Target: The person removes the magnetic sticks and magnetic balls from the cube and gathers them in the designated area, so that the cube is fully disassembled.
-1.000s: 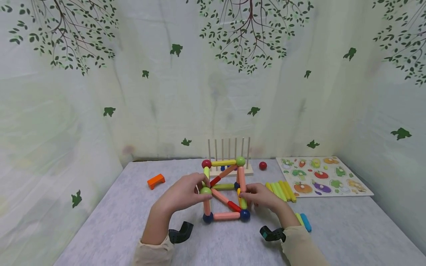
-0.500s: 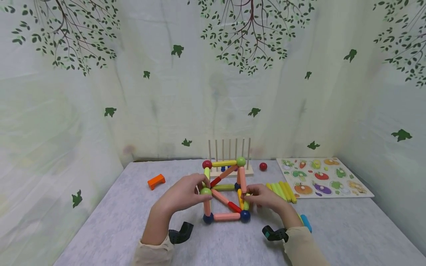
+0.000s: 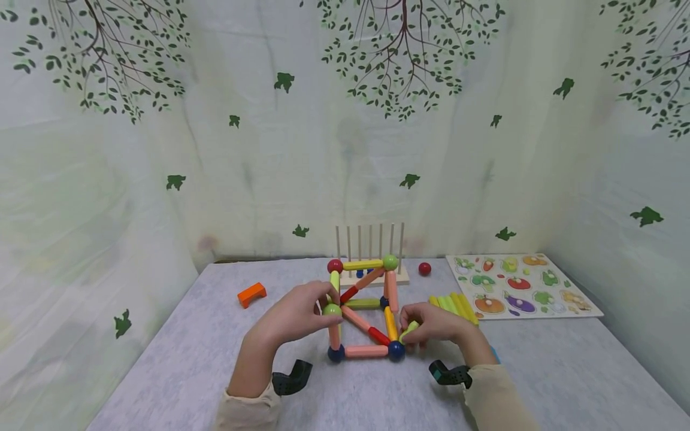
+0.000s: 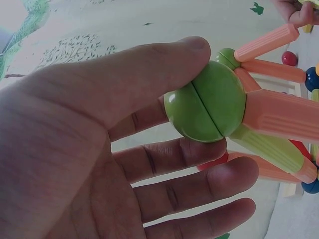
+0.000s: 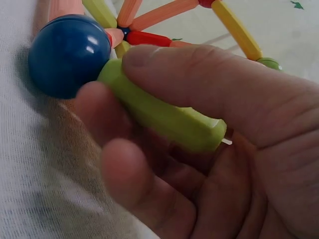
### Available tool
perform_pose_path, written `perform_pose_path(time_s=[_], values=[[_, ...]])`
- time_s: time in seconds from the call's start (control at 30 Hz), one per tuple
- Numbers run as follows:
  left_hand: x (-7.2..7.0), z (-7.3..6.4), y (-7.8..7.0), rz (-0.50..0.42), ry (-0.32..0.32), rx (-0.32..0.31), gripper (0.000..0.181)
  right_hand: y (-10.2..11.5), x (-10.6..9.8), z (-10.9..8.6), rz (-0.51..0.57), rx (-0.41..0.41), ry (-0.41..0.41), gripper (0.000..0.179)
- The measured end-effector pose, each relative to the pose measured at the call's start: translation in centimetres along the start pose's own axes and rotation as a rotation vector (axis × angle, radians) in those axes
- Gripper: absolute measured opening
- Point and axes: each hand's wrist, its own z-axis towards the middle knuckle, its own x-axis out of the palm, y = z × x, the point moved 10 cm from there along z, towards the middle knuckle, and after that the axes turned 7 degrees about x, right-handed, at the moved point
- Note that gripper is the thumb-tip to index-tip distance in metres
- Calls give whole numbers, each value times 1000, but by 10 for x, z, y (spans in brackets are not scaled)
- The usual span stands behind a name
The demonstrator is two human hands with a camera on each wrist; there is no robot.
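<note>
A frame of ball-and-stick magnetic toy pieces stands on the table before me. With thumb and index finger my left hand [image 3: 295,311] pinches the green ball [image 4: 207,102] at its near left upper corner, from which a salmon stick [image 4: 284,114] runs. Near the right side, my right hand [image 3: 436,323] pinches a light green stick [image 5: 159,112]. The stick leans to the right, its front end at the dark blue ball [image 5: 70,57]; whether they touch is hard to tell. Above, another salmon stick [image 3: 393,293] hangs from the far green ball [image 3: 390,262], its lower end free.
Several yellow and green sticks [image 3: 453,306] lie beside a vegetable puzzle board [image 3: 571,308] at right. A peg rack [image 3: 399,279] stands behind the frame, with a loose red ball [image 3: 424,269] to its right. An orange block [image 3: 251,294] lies at left.
My right hand has moved down and right, tilting the light green stick away from the salmon stick above it. The left hand keeps its hold on the green ball.
</note>
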Motion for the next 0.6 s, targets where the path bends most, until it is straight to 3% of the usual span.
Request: perform_pose_path(time_s=[0.17,0.4,0.6], values=[[0,0,1,-5,-6,-2,19,-4,3,2,-43,32,8,19],[0,-1,-1,-3,-11,29,19,-4,9,5,-101,-3,30,17],[0,-1,-1,-4,-7,27,20,-10,14,6,-69,27,51,15]])
